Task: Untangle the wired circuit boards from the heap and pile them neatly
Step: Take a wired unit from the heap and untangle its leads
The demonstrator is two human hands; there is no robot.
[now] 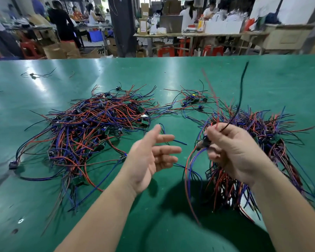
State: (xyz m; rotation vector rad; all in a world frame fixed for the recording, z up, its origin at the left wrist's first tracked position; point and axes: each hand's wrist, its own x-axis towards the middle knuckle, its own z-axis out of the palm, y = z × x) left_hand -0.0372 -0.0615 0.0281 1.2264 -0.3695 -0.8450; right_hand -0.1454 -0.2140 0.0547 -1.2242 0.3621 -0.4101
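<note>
A tangled heap (91, 128) of small circuit boards with red, blue and black wires sprawls across the left-middle of the green table (171, 73). On the right lies a denser pile (258, 142) of wired boards. My right hand (233, 151) hovers in front of that pile and grips one wired board (205, 141); its black and red wires stick up, its blue and red ones hang down. My left hand (151, 159) is held between the two masses with fingers straight, palm turned toward the right hand, holding nothing.
A small cluster of wired boards (193, 100) sits behind the gap between the heaps. A stray wired board (34, 75) lies far left. Beyond the table's far edge are workbenches, red stools, cardboard boxes and several people.
</note>
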